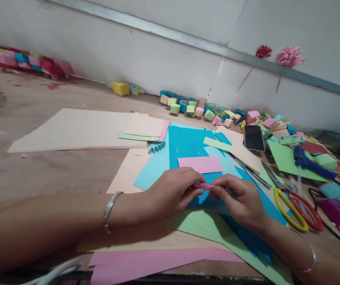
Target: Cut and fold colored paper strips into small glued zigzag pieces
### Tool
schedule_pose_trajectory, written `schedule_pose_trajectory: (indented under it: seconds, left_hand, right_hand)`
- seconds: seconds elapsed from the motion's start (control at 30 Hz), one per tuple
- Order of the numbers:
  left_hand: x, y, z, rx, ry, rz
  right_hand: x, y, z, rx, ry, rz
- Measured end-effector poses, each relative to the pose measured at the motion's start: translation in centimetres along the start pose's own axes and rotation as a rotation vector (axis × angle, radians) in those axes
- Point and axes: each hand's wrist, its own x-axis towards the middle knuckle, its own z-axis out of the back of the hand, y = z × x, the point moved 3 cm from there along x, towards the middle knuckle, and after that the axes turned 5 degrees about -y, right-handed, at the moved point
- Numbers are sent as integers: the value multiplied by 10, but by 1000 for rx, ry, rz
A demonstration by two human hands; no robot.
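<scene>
Between my two hands is a narrow folded strip of pink paper (203, 185). My left hand (172, 192) grips its left part, fingers curled round it. With thumb and forefinger, my right hand (241, 198) pinches the strip's right end. Just beyond my fingers, a pink paper rectangle (201, 164) lies on a blue sheet (184, 138). A small zigzag-folded light blue strip (157, 147) sits farther left. A pale green strip (217, 143) lies across the sheets beyond my right hand.
Red-and-yellow-handled scissors (299, 209), a blue glue gun (312, 164) and a phone (254, 137) lie to the right. Small folded paper boxes (190, 109) line the wall. Cream sheets (78, 130) spread on the left; pink sheets (149, 263) lie at the near edge.
</scene>
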Motion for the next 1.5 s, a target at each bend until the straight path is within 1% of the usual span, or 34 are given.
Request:
schedule_pose_trajectory:
  seconds: [0.1,0.2,0.37,0.47,0.57,0.7,0.83,0.93,1.07,1.13,1.2,1.33,1.5]
  left_hand:
    - [2,-2,3,-59,-22,38]
    - [4,-5,5,-95,-48,76]
    - [5,-8,4,-175,-41,137]
    - [5,-8,4,-196,-41,142]
    - [6,-8,5,-192,-49,135]
    - [6,-7,6,-155,-39,155]
    - [5,-7,7,-115,-22,112]
    - [4,-7,7,-106,-14,79]
    - [4,-7,8,-116,-25,46]
    - [4,-7,8,-111,-27,38]
    - [5,-8,7,-104,-33,36]
    - [5,-9,7,-87,-40,49]
    - [4,-10,5,-53,-17,71]
  right_hand:
    - [0,-1,-1,72,9,-58]
    - [-1,0,-2,101,14,-65]
    - [-5,-2,-6,119,-24,-141]
    - [-5,-2,-8,112,-37,-164]
    - [-5,1,-8,89,-50,-133]
    - [-5,8,-8,33,-104,-32]
    - [-5,8,-10,19,-107,17]
    - [-4,5,-8,40,-93,29]
    - [-3,4,-6,113,-19,17]
    - [-3,5,-5,146,-6,3]
    - [-3,7,-6,112,-39,-17]
    - [-4,12,-9,-34,-101,-39]
    - [-5,15,-12,-116,-119,9]
